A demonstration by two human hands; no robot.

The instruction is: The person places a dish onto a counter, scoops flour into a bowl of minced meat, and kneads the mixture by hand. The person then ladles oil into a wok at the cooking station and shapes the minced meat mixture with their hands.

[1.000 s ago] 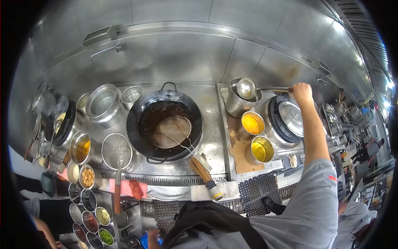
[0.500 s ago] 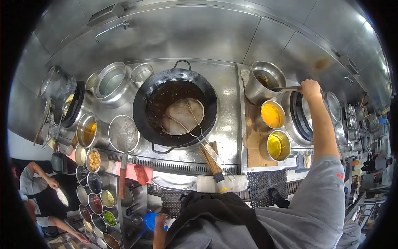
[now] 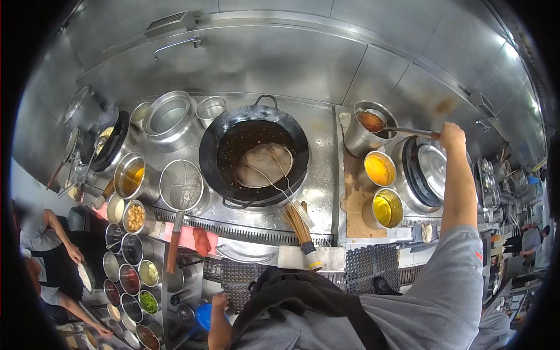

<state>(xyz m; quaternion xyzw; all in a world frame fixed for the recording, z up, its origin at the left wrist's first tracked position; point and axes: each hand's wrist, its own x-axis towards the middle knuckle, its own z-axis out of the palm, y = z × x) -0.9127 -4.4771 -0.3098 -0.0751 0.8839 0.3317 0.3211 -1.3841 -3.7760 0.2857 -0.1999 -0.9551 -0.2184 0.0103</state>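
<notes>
My right hand [image 3: 452,137] is closed round the handle of a ladle [image 3: 402,130]. The ladle's bowl, with reddish-brown liquid in it, is at the mouth of a tall steel pot [image 3: 363,140]. Two smaller pots stand in front, one with orange liquid [image 3: 379,168], the other with yellow oil [image 3: 383,210]. My left hand [image 3: 220,301] hangs low beside a blue item [image 3: 204,315]; its fingers look curled, but what they hold, if anything, is too small to tell. A large wok [image 3: 254,125] of dark liquid holds a round strainer [image 3: 265,166].
A wire skimmer [image 3: 181,185] lies across a pot at the left. Several ingredient tins [image 3: 129,279] stand at the lower left, near two people's arms [image 3: 70,248]. A bamboo brush [image 3: 304,239] rests at the counter's front edge. A lidded wok [image 3: 431,166] is at the right.
The ladle has gone down into the tall pot and come up to its mouth with reddish-brown liquid. My right hand still grips the handle. The view has shifted.
</notes>
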